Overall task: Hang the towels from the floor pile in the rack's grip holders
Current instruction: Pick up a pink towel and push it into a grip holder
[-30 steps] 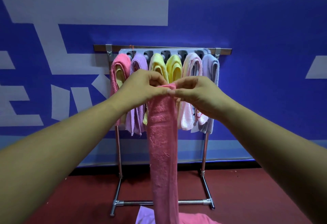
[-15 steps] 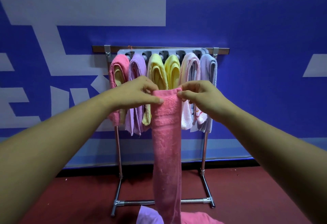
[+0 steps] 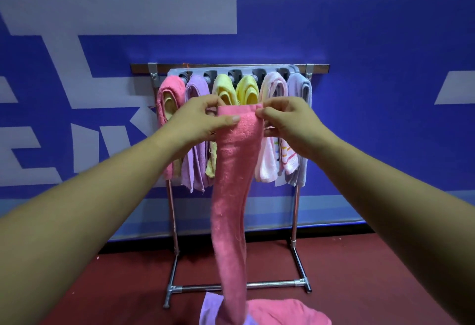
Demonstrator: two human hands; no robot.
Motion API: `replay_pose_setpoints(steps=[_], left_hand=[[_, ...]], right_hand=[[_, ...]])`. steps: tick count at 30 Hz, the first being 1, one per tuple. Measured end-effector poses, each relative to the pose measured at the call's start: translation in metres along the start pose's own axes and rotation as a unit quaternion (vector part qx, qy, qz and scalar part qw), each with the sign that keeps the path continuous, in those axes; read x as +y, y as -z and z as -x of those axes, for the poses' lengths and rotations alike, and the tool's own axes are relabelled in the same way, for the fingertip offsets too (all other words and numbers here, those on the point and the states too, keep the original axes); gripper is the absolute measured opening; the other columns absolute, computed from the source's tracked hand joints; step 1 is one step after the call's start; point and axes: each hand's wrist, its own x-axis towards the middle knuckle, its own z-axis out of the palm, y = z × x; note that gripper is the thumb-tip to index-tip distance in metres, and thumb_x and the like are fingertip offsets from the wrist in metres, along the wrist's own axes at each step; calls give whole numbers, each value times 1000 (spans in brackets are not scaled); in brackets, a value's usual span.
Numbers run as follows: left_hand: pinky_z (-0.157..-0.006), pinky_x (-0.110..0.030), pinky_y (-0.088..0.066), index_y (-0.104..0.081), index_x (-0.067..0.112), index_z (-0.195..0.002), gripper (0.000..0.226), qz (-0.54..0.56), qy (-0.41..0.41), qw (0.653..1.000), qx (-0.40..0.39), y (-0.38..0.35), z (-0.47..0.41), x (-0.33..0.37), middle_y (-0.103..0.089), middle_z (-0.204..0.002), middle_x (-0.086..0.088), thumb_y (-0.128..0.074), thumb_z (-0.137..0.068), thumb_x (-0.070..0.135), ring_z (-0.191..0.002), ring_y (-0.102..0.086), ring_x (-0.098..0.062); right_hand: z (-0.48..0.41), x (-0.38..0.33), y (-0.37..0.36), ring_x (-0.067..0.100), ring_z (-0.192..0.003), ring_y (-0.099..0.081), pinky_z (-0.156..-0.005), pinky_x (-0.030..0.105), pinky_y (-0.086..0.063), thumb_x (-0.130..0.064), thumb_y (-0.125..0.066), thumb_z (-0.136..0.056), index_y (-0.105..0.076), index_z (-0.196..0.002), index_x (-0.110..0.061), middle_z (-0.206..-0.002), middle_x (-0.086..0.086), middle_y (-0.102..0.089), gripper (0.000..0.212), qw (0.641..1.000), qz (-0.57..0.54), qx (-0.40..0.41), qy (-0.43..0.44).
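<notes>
Faced deep blue wall (image 3: pixel 359 29) w/ big white block shapes (image 3: pixel 128 14) painted across left + centre; showed another white patch (image 3: pixel 457 91) at right edge. Faded to paler blue band (image 3: pixel 272 214) low down, then ended in thin black strip (image 3: pixel 272 237) along btm. Met dark red floor (image 3: pixel 272 260) below. Was lit evenly, no. of light sources not visible.

Left hand (image 3: pixel 198 119) and right hand (image 3: pixel 290 124) pinch top corners of pink towel (image 3: pixel 232 183) before rack (image 3: pixel 231 70) holding six towels; floor pile (image 3: pixel 277 312) below.
</notes>
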Motion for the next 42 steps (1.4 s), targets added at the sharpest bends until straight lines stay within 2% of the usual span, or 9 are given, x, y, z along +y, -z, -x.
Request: replay_pose_setpoints(steps=[5, 8, 11, 16, 25, 28, 31, 36, 42], left_hand=[[-70, -30, -60, -66, 15, -107, 28, 24, -1, 999, 30, -2, -1, -5, -76, -94, -5, -79, -82, 15, -87, -74, -20], [-82, -36, -59, -72, 18, -96, 17, 7, -2, 998, 59, -4, -3, -5, -75, -94, -5, -80, -80, 18, -91, -73, -23], [-78, -32, -58, -71, 16, -93, 16, 29, 0, 998, 64, -5, -4, -4, -74, -93, -5, -80, -80, 16, -89, -72, -20], [-78, -32, -59, -69, 14, -100, 20, 43, 2, 998, 56, -3, -2, -8, -74, -94, -4, -79, -81, 14, -90, -72, -20], [-85, -31, -59, -65, 8, -119, 37, 97, 72, 992, -33, -24, 25, -68, -75, -107, -7, -76, -84, 10, -98, -72, -24], [-77, -23, -58, -65, 8, -119, 39, 115, 131, 983, -55, -41, 43, -107, -76, -103, -3, -77, -82, 8, -93, -73, -17], [-88, -29, -57, -71, 12, -109, 30, 97, 164, 977, -96, -56, 60, -142, -77, -101, -1, -79, -80, 13, -94, -73, -16], [-75, -29, -59, -74, 6, -101, 34, 264, 213, 940, -40, -64, 68, -156, -76, -94, -11, -84, -69, 8, -80, -72, -19], [-65, -23, -58, -69, 6, -107, 41, 372, 162, 914, -14, -38, 39, -106, -76, -88, -7, -76, -68, 13, -73, -71, -14]], right_hand=[[1, 1, -7, 19, -81, -63, -77, 31, -57, -7, -59, -98, -66, -109, 9, -97, 18, -67, 21, 999, -39, -17, -18], [1, 1, -9, 21, -84, -64, -79, 35, -54, -6, -57, -98, -65, -111, 10, -102, 20, -67, 22, 996, -79, -32, -38], [3, -2, -10, 25, -93, -69, -87, 38, -57, -8, -62, -97, -65, -113, 7, -107, 19, -69, 22, 989, -119, -67, -49], [4, -4, -9, 17, -86, -71, -75, 29, -57, -6, -69, -91, -70, -106, 1, -92, 7, -74, 17, 993, -64, -95, -40], [-5, -22, -12, 15, -81, -69, -72, 34, -60, -5, -60, -97, -54, -123, 15, -93, 8, -67, 34, 990, -121, -51, -48], [-10, -26, -13, 15, -79, -68, -67, 32, -59, -6, -60, -97, -62, -114, 4, -91, 6, -67, 20, 990, -130, -29, -55], [-19, -29, -9, 12, -69, -65, -58, 27, -55, -5, -59, -97, -65, -100, -8, -84, 3, -66, 7, 988, -148, 12, -53], [-29, -11, 13, 11, -62, -66, -50, 26, -54, -6, -62, -94, -62, -107, -1, -86, 8, -64, 14, 982, -61, 151, -99], [-5, 38, 26, 27, -73, -67, -65, 38, -63, 1, -65, -88, -64, -90, 7, -85, 19, -64, 7, 955, 124, 104, -247]])
